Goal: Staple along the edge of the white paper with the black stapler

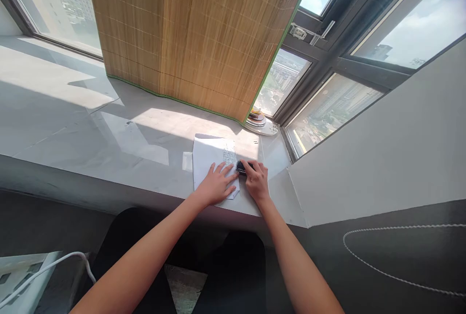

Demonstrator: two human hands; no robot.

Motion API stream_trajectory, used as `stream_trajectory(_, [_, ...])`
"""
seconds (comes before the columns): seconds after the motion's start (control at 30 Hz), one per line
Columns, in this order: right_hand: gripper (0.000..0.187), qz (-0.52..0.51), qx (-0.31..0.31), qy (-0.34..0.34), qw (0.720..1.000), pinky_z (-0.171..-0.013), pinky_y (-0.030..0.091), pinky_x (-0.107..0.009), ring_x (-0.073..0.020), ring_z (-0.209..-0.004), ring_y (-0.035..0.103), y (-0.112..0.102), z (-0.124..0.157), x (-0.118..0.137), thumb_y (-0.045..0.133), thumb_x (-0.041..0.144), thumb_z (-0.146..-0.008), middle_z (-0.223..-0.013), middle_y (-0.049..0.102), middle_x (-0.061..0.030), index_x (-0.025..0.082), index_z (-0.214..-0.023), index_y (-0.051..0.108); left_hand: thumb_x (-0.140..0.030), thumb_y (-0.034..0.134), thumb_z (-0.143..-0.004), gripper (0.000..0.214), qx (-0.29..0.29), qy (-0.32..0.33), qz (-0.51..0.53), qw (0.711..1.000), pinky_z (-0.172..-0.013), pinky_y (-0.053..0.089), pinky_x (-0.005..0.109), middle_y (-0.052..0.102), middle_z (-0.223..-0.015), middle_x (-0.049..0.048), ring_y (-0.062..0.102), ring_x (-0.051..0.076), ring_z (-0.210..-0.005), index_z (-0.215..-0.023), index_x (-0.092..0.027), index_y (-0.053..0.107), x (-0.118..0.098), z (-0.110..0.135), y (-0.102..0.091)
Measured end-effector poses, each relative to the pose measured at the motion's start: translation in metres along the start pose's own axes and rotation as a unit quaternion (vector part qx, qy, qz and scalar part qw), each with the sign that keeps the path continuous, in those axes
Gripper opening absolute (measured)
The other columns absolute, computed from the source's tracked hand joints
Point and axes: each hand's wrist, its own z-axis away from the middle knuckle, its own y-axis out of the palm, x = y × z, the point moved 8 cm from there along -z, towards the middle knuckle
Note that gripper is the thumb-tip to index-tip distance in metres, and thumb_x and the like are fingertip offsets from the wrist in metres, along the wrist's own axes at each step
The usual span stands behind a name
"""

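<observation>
View: head camera, looking forward and down at both hands.
Left forearm: enters from the lower left and runs obliquely up to the edge of the window ledge (145, 178); wrist nearly in line with the forearm.
Left hand (215, 186): palm down on the lower part of the paper (207, 156), fingers spread and pointing up and to the right, thumb set apart on the near side; nothing is gripped.
Right forearm: enters from the lower right and slants up and to the left, converging with the left one.
Right hand (257, 180): just beside the right edge of the paper, fingers curled around a black tool (241, 168); the palm is hidden.
Black tool: at the right edge of the paper, its exposed end near the left fingertips; exact type cannot be told, nor whether it grips the sheet.
Paper: white, near the front edge of the window ledge, longer side running away from the person; small dark writing (229, 150) at the upper right, beyond the left fingers.
Blind (196, 37): brown slats with green edging, hanging behind the paper.
Plates (262, 125): stacked at the window corner, partly covered by the blind.
</observation>
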Motion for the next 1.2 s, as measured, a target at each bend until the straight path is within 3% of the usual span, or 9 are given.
stream_trajectory(0.27, [0.046,-0.019,-0.093,0.200,0.975,-0.093,0.038,-0.040,-0.0289,-0.111,0.056,-0.006,0.005,-0.039,0.048,0.022,-0.101,-0.119,0.065,-0.0104,0.027,-0.144,0.063,-0.047,0.050,-0.106,0.050,0.030,0.004,0.002,1.000,-0.122,0.028,0.071,0.041,-0.167,0.0120,0.035,0.040,-0.155,-0.153,-0.031,0.056,0.000,-0.001,0.004])
stream_trajectory(0.43, [0.049,-0.030,-0.091,0.236,0.967,-0.088,0.044,-0.038,-0.0308,-0.106,0.059,-0.003,0.009,-0.049,0.056,0.019,-0.093,-0.116,0.067,-0.0140,0.018,-0.141,0.062,-0.035,0.044,-0.108,0.039,-0.092,-0.004,0.067,0.993,-0.121,0.039,0.058,0.057,-0.152,0.0131,0.051,0.031,-0.142,-0.140,-0.024,0.065,0.012,-0.002,-0.036])
stream_trajectory(0.57, [0.038,-0.061,-0.119,0.236,0.963,-0.087,0.047,-0.039,-0.0302,-0.101,0.062,-0.013,0.010,-0.043,0.056,0.018,-0.091,-0.110,0.069,-0.0133,0.016,-0.127,0.068,-0.027,0.041,-0.105,0.037,-0.183,-0.089,0.079,0.976,-0.115,0.047,0.045,0.062,-0.141,0.0135,0.058,0.026,-0.131,-0.130,-0.021,0.069,0.086,0.020,-0.088])
stream_trajectory(0.7, [0.033,-0.118,-0.170,0.194,0.959,-0.088,0.049,-0.037,-0.0286,-0.103,0.063,-0.021,-0.001,0.005,0.058,0.020,-0.091,-0.113,0.069,-0.0127,0.017,-0.124,0.065,-0.026,0.042,-0.100,0.049,-0.107,-0.332,-0.046,0.936,-0.119,0.036,0.062,0.053,-0.153,0.0242,0.046,0.040,-0.144,-0.141,-0.012,0.064,0.208,0.073,-0.105])
stream_trajectory(0.8, [0.029,-0.164,-0.131,0.169,0.963,-0.084,0.049,-0.032,-0.0250,-0.099,0.065,-0.002,-0.019,0.059,0.062,0.020,-0.091,-0.111,0.069,-0.0093,0.020,-0.120,0.062,-0.041,0.036,-0.104,0.061,-0.053,-0.427,-0.093,0.898,-0.119,0.023,0.074,0.039,-0.164,0.0254,0.029,0.047,-0.154,-0.155,-0.012,0.052,0.262,0.109,-0.101])
stream_trajectory(0.9, [0.028,-0.176,-0.083,0.166,0.967,-0.080,0.048,-0.028,-0.0219,-0.097,0.065,0.024,-0.036,0.098,0.061,0.013,-0.089,-0.107,0.069,-0.0061,0.021,-0.116,0.060,-0.043,0.030,-0.104,0.064,-0.026,-0.424,-0.112,0.899,-0.119,0.019,0.076,0.035,-0.167,0.0248,0.025,0.049,-0.155,-0.160,-0.014,0.046,0.271,0.115,-0.093])
stream_trajectory(0.97, [0.026,-0.170,-0.076,0.171,0.968,-0.077,0.047,-0.027,-0.0212,-0.094,0.065,0.033,-0.041,0.104,0.061,0.010,-0.087,-0.102,0.068,-0.0043,0.021,-0.111,0.059,-0.042,0.029,-0.104,0.064,-0.027,-0.421,-0.120,0.899,-0.118,0.020,0.076,0.036,-0.166,0.0256,0.027,0.049,-0.153,-0.159,-0.014,0.046,0.268,0.113,-0.092])
stream_trajectory(1.07, [0.026,-0.153,-0.080,0.182,0.968,-0.077,0.046,-0.027,-0.0219,-0.094,0.064,0.032,-0.035,0.086,0.060,0.009,-0.087,-0.101,0.067,-0.0042,0.022,-0.109,0.058,-0.042,0.030,-0.103,0.063,-0.036,-0.421,-0.123,0.898,-0.118,0.021,0.075,0.038,-0.164,0.0255,0.029,0.048,-0.152,-0.157,-0.014,0.048,0.262,0.110,-0.095])
stream_trajectory(1.2, [0.028,-0.137,-0.092,0.207,0.964,-0.080,0.047,-0.030,-0.0244,-0.096,0.063,0.014,-0.008,0.031,0.060,0.011,-0.086,-0.103,0.065,-0.0061,0.022,-0.113,0.058,-0.041,0.029,-0.102,0.063,-0.040,-0.424,-0.115,0.898,-0.117,0.021,0.075,0.038,-0.163,0.0267,0.030,0.048,-0.151,-0.156,-0.014,0.048,0.260,0.110,-0.100])
